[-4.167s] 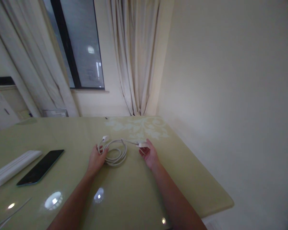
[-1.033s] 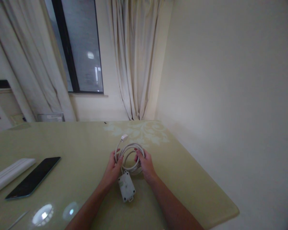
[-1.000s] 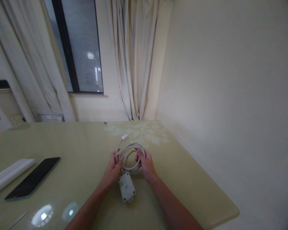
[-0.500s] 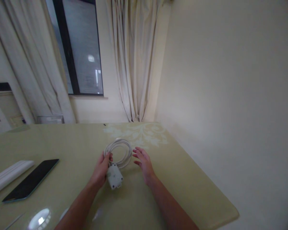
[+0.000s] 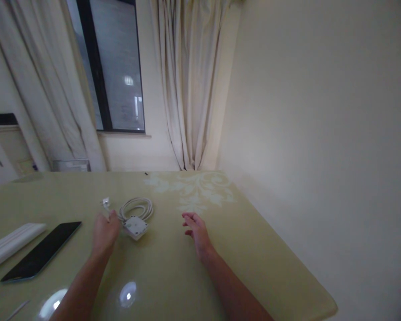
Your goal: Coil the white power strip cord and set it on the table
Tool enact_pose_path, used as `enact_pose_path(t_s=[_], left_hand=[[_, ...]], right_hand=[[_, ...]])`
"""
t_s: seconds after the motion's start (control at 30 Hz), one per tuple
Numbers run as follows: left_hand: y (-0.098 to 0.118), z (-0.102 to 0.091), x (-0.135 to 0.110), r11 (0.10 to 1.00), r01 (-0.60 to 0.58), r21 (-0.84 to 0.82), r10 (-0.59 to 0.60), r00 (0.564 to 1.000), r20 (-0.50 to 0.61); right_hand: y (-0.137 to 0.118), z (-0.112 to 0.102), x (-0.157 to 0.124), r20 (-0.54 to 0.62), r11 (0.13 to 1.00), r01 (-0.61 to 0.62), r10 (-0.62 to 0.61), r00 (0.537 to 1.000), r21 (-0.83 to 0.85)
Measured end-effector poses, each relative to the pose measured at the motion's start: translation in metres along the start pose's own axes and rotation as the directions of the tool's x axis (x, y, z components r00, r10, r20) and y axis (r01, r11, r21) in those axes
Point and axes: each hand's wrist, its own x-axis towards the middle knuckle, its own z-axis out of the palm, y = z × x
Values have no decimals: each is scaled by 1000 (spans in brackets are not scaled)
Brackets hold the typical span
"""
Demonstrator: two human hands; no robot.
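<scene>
A white extension cord lies left of the table's middle, its boxy socket block (image 5: 135, 227) showing a flat face with dark dots at the corners. Behind the block, its grey-white cable (image 5: 146, 206) is wound in a loose coil. My left hand (image 5: 106, 232) is closed on the cord just left of the coil, and a white plug (image 5: 106, 202) sticks up beyond its fingers. The exact grip is partly hidden by the hand. Over the table to the right, my right hand (image 5: 198, 234) has its fingers apart and bent, with nothing in them.
At the left lie a black tablet-like slab (image 5: 43, 252) and a long white object (image 5: 15, 243). A thin stick (image 5: 18, 310) is at the near left. The glossy table (image 5: 173, 276) meets the wall on the right; curtains (image 5: 187, 89) and a window stand behind.
The extension cord has moved left and now rests lower, on or near the table. My left hand has shifted left to the plug end. My right hand stays almost in place.
</scene>
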Motion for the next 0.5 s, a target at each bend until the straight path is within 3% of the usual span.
enact_pose_path(t_s=[0.1, 0.17, 0.2, 0.23, 0.27, 0.33, 0.37, 0.43, 0.5], left_hand=[[13, -1, -16, 989, -95, 111, 100, 994, -37], [22, 8, -36, 971, -218, 103, 211, 975, 70], [25, 14, -47, 949, -305, 75, 288, 941, 179], [28, 20, -59, 916, -400, 35, 373, 880, 295], [30, 27, -72, 870, -494, -5, 454, 796, 401], [32, 39, -95, 770, -629, -106, 560, 587, 584], [33, 43, -105, 742, -655, -145, 582, 521, 624], [34, 50, -122, 708, -677, -200, 606, 437, 665], [36, 53, -130, 679, -698, -226, 637, 407, 655]], right_hand=[[3, 2, 1, 24, 997, 18, -16, 1000, -79], [5, 4, 0, 39, 987, 38, -32, 999, -158], [6, 5, -1, 39, 978, 53, -46, 998, -200], [7, 6, -3, 38, 968, 70, -63, 997, -240], [8, 6, -4, 37, 958, 89, -82, 996, -273], [9, 6, -6, 44, 938, 124, -116, 992, -325], [9, 6, -7, 51, 928, 137, -128, 990, -347], [10, 5, -9, 70, 907, 168, -153, 986, -385], [12, 4, -10, 96, 884, 209, -186, 978, -417]])
